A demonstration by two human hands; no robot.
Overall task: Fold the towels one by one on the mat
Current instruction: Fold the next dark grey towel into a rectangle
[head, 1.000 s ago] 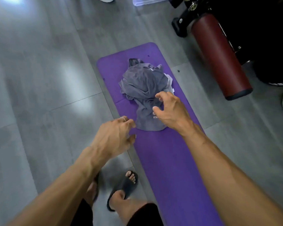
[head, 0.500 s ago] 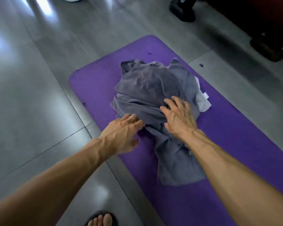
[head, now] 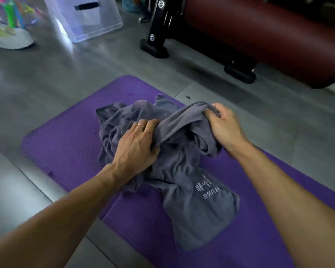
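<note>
On the grey floor a purple mat [head: 70,151] carries crumpled grey towels [head: 191,200]; left hand [head: 137,147] and right hand [head: 223,125] both grip bunched cloth; nothing looks folded yet.

The towel [head: 182,171] is grey with pale stitched lettering and a zigzag logo. The mat [head: 66,147] is purple, finely ribbed. The floor [head: 46,74] is grey tile; a dark red roller [head: 259,35] lies beyond.

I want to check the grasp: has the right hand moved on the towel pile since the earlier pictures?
Yes. The right hand went from the pile's near middle to its far right side, toward the purple mat's right edge, and now grips a raised fold of grey towel.
</note>
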